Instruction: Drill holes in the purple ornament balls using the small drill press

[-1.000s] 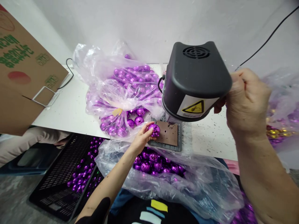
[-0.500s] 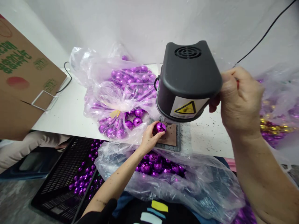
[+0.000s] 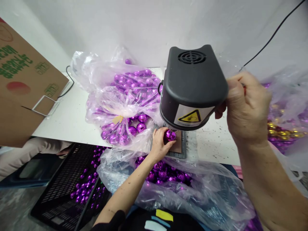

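Note:
Between the thumb and fingers of my left hand (image 3: 160, 143) is a shiny purple ball (image 3: 170, 135), just above the brown pad of a small grey-framed base (image 3: 183, 144). A black machine head (image 3: 193, 86) with a yellow warning label overhangs the ball. My right hand (image 3: 247, 102) is closed at the right side of the machine, around a part mostly hidden by the fingers. Below the base, an open clear plastic bag (image 3: 192, 199) holds more purple balls (image 3: 162, 173).
Clear bags of purple balls (image 3: 134, 80) lie left of the machine on the white table (image 3: 69, 112). A cardboard box (image 3: 26, 86) stands at the left, above a black crate (image 3: 60, 192). Bagged gold and purple balls (image 3: 284, 130) are at the right.
My left hand and the purple ball have moved slightly right and down over the base. The right hand keeps its hold, almost unmoved.

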A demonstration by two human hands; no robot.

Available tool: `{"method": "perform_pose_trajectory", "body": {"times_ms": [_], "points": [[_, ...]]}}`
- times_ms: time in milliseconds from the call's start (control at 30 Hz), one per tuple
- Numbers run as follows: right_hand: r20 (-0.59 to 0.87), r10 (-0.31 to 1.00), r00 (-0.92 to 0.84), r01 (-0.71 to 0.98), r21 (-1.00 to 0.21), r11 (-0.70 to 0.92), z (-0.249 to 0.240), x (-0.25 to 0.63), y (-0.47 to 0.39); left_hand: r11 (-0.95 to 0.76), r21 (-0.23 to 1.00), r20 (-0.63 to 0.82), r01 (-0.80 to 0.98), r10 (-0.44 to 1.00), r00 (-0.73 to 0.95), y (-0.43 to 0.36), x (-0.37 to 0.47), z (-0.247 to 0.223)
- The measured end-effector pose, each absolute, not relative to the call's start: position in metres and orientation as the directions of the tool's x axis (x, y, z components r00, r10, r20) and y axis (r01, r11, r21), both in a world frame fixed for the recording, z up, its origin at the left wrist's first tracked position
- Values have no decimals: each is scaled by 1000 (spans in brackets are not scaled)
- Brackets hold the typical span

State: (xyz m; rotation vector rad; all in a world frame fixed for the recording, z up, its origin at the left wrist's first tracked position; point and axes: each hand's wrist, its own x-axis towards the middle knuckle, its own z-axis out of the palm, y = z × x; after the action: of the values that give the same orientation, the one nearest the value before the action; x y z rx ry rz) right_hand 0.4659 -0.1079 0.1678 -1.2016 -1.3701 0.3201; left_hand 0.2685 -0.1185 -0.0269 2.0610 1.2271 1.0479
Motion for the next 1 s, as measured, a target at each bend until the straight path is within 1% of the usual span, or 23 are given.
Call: {"method": "perform_pose_trajectory", "body": {"times_ms": [333, 500, 633, 700, 833, 900, 1000], "points": [[562, 783, 267, 451, -791, 414, 168, 465, -108, -481, 711, 346, 513, 874, 341, -124, 267, -24], [574, 770, 280, 460, -784, 417, 166, 465, -107, -445, 695, 359, 564, 895, 265, -123, 277, -23], [567, 779, 268, 471, -782, 407, 168, 465, -108, -451, 666, 374, 594, 891, 256, -124, 281, -28], [594, 759, 266, 544, -743, 390, 168, 465, -112, -448, 654, 381, 609, 891, 247, -125, 281, -29], [733, 627, 265, 770, -552, 320, 155, 463, -134, -450, 648, 381, 615, 890, 250, -125, 281, -29], [782, 578, 233, 822, -476, 312, 145, 462, -150, -446, 654, 367, 611, 893, 260, -125, 281, -28], [803, 569, 176, 871, -397, 291, 131, 459, -173, -424, 673, 330, 606, 905, 268, -124, 281, -29]]}}
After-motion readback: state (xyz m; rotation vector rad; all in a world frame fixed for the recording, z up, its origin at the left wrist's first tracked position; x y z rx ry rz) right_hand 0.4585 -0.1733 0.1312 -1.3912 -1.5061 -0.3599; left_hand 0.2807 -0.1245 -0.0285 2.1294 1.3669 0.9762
